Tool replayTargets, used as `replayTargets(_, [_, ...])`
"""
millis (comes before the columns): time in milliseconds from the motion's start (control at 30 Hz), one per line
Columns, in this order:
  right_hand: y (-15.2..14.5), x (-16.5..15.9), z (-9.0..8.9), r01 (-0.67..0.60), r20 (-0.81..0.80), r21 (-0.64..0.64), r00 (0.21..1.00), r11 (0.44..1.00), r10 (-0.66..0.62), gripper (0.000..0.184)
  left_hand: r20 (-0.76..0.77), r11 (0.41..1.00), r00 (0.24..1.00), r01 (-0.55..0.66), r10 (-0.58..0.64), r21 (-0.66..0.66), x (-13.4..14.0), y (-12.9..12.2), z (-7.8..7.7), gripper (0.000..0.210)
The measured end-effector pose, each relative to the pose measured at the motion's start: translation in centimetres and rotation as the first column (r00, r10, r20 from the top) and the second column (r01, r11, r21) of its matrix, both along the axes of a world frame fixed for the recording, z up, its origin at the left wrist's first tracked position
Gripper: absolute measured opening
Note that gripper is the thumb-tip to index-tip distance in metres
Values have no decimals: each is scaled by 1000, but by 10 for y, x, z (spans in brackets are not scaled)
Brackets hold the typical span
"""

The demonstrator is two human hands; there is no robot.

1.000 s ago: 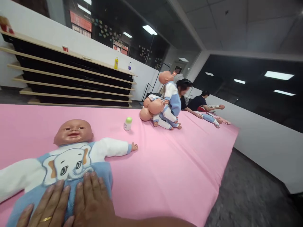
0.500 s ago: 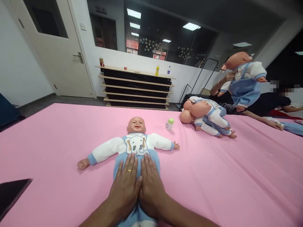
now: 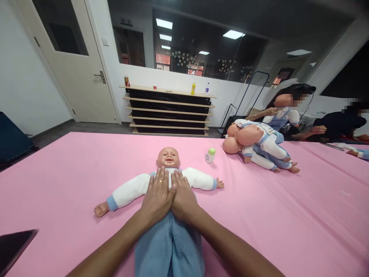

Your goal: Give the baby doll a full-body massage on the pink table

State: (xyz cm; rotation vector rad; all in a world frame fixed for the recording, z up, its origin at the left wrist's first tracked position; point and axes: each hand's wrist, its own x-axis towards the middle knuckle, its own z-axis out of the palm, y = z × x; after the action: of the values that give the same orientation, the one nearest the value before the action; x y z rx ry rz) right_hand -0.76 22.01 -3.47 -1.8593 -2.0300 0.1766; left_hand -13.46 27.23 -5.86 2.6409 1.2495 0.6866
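A baby doll (image 3: 170, 238) in a white and blue outfit lies on its back on the pink table cover (image 3: 256, 227), arms spread out, head away from me. My left hand (image 3: 158, 196) rests flat on the left half of its chest, fingers stretched toward the neck, with a gold ring on one finger. Beside it, my right hand (image 3: 183, 196) lies flat on the right half of the chest. The two thumbs touch near the middle. Both hands are open and cover the elephant picture on the outfit.
A small white bottle with a green cap (image 3: 210, 155) stands right of the doll's head. Several dolls (image 3: 256, 142) lie piled farther right, where a person (image 3: 271, 111) holds another doll. A dark flat device (image 3: 15, 246) lies at the left edge. Shelves (image 3: 170, 111) stand behind.
Both my hands have slid up from the doll's belly to its upper chest, covering the elephant. At the right, the co-worker's raised doll has come lower.
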Motion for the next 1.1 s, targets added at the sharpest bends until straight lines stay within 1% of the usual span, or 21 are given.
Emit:
replayTargets(67, [1, -1, -13, -31, 37, -17, 999, 999, 32, 69, -29, 1000, 1000, 9, -10, -25, -1, -1, -13, 60])
replayTargets(133, [0, -2, -21, -43, 71, -16, 996, 999, 44, 69, -48, 1000, 999, 2, -3, -30, -2, -3, -21, 59])
replayTargets(267, [1, 0, -25, -69, 119, -26, 990, 997, 71, 73, -56, 1000, 998, -12, 10, -20, -3, -2, -24, 59])
replayTargets(367, [4, 1, -24, -75, 131, -25, 988, 997, 78, 70, -65, 1000, 998, -20, 20, -12, -1, 1, -24, 60])
replayTargets(500, [2, 0, -18, -62, 129, -3, 990, 998, 62, 61, -58, 999, 997, -40, 42, 35, 1, 0, -20, 58])
replayTargets(633, [-2, -4, -11, -29, 107, 61, 994, 998, 22, 53, -8, 995, 999, -44, 45, 93, 0, -4, -11, 48])
replayTargets(700, [-2, -5, -10, -8, 84, 95, 996, 995, 0, 47, 8, 995, 999, -47, 47, 86, -1, -4, -7, 43])
replayTargets(767, [0, -4, -10, 20, 57, 118, 998, 993, -27, 45, 24, 994, 998, -61, 59, 86, -1, -3, -7, 41])
replayTargets(900, [6, 0, -9, 52, 39, 122, 998, 991, -58, 51, 26, 992, 995, -97, 95, 82, 0, 1, -7, 49])
replayTargets(1000, [9, 1, -7, 50, 68, 102, 996, 994, -57, 52, -4, 993, 993, -114, 114, 40, 1, 3, -4, 48])
replayTargets(1100, [9, 0, -6, 63, 78, 113, 994, 992, -72, 42, -7, 993, 994, -112, 113, 31, 2, 1, 2, 44])
